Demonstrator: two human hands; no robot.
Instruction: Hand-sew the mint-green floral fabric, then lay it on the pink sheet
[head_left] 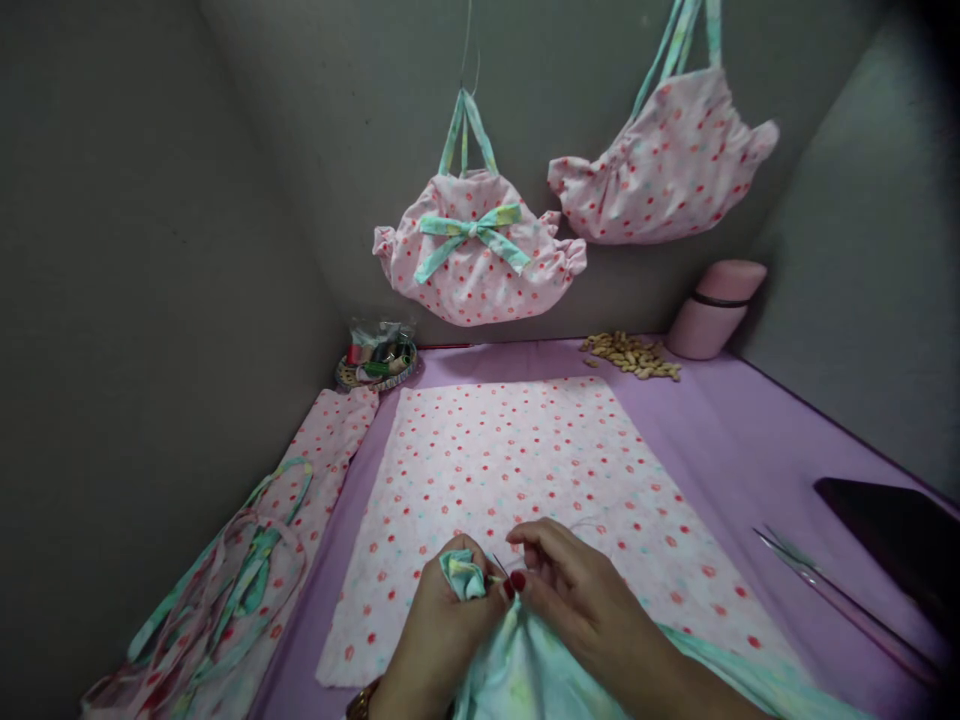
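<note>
- Pinching the mint-green cloth [525, 665] under its thumb, my left hand [454, 610] is also gathering a folded end in its curled fingers.
- My right hand [585, 590] is bringing its thumb to the cloth while its forefinger is arching above; I cannot tell whether it is gripping the needle [501, 566].
- That cloth is hanging below both hands, at the near edge of the view, in front of the flat dotted sheet [495, 450].
- For neat stitching, I am judging it best to be holding the fold taut near the needle, taking small, even stitches and guiding the thread clear.
- Counting, I am finding one needle, one dotted sheet and two hanging dotted pieces [480, 285], one wearing a bow.
- On the worktop [720, 440], one flask [712, 315], one basket [379, 380] and one pair of scissors [810, 572] are resting; the peanuts [634, 355] are lying too jumbled for counting.
</note>
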